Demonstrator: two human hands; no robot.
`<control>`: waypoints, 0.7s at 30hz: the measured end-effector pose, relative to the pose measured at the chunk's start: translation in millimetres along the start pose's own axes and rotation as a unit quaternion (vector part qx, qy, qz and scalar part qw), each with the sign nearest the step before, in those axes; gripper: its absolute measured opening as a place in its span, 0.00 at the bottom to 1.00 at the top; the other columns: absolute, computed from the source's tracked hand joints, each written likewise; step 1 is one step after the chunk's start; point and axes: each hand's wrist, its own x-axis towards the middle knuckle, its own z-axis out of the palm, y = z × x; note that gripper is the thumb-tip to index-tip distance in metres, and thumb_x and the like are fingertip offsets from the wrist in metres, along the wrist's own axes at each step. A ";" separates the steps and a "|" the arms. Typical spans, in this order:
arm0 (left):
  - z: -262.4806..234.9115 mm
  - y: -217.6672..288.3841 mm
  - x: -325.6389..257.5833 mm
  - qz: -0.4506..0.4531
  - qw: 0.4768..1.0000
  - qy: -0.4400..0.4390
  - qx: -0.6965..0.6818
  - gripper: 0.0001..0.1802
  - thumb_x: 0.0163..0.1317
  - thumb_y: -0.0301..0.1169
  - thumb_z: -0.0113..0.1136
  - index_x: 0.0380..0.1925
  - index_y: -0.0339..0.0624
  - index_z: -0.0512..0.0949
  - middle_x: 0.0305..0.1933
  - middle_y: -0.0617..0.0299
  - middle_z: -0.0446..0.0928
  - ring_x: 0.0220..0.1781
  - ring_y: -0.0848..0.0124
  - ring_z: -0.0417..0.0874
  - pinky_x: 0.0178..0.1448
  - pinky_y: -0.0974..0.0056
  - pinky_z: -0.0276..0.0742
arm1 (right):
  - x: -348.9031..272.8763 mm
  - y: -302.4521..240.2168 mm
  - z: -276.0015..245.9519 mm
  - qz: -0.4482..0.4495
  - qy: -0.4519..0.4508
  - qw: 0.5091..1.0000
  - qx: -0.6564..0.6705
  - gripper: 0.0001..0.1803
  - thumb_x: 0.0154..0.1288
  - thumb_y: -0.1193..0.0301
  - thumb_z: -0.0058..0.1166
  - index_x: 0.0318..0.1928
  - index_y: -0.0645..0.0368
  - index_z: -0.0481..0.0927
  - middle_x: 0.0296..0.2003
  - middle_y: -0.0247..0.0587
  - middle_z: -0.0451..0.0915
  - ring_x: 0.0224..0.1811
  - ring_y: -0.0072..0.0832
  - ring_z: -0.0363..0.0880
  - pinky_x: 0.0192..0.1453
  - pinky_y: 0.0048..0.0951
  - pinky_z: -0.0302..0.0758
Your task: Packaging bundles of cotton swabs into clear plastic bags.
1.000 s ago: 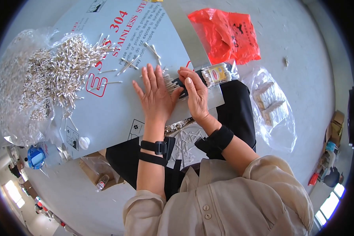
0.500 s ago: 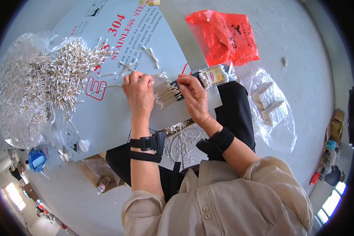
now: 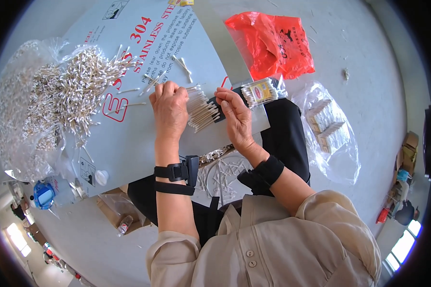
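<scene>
Now cotton swabs (image 3: 203,114) lie between the curled left hand (image 3: 170,107), its hold unclear, and the half-unfurled right hand (image 3: 237,119).

Cotton swabs (image 3: 203,114) — between the hands (image 3: 170,109)

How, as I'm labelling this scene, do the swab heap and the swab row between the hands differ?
The swab heap is larger than the swab row. Swabs in the heap point every which way; those in the row lie roughly side by side. The heap sits partly in clear plastic; the row lies uncovered. Both hold white-tipped swabs.
</scene>
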 end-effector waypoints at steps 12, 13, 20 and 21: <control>25.0 70.4 -65.7 -0.197 0.889 0.215 -0.352 0.31 0.75 0.40 0.43 0.70 0.32 0.56 0.74 0.45 0.56 0.76 0.54 0.56 0.77 0.53 0.51 | 11.7 -4.1 0.3 -0.006 -0.065 0.997 0.043 0.24 0.80 0.61 0.38 0.65 0.65 0.69 0.69 0.44 0.64 0.72 0.29 0.61 0.75 0.31 0.59; 29.8 72.8 -71.5 -0.234 0.850 0.254 -0.398 0.33 0.77 0.45 0.38 0.72 0.32 0.53 0.76 0.45 0.53 0.78 0.58 0.54 0.78 0.55 0.48 | 12.8 -5.3 1.4 -0.005 -0.066 0.997 0.042 0.24 0.80 0.61 0.38 0.65 0.65 0.69 0.69 0.44 0.64 0.72 0.29 0.61 0.75 0.31 0.59; 39.1 57.6 -58.6 -0.239 0.794 0.232 -0.509 0.36 0.76 0.50 0.37 0.73 0.33 0.51 0.78 0.46 0.48 0.79 0.57 0.50 0.79 0.54 0.46 | -5.4 0.1 11.4 0.020 -0.084 0.991 0.097 0.28 0.80 0.58 0.38 0.69 0.65 0.63 0.71 0.44 0.60 0.74 0.30 0.57 0.77 0.32 0.54; 35.4 53.5 -58.6 -0.238 0.794 0.231 -0.509 0.36 0.76 0.50 0.37 0.73 0.33 0.51 0.78 0.46 0.48 0.79 0.57 0.50 0.79 0.54 0.46 | -6.0 0.4 11.2 0.046 -0.058 0.986 0.152 0.28 0.80 0.58 0.38 0.69 0.65 0.63 0.71 0.44 0.60 0.74 0.30 0.57 0.77 0.33 0.54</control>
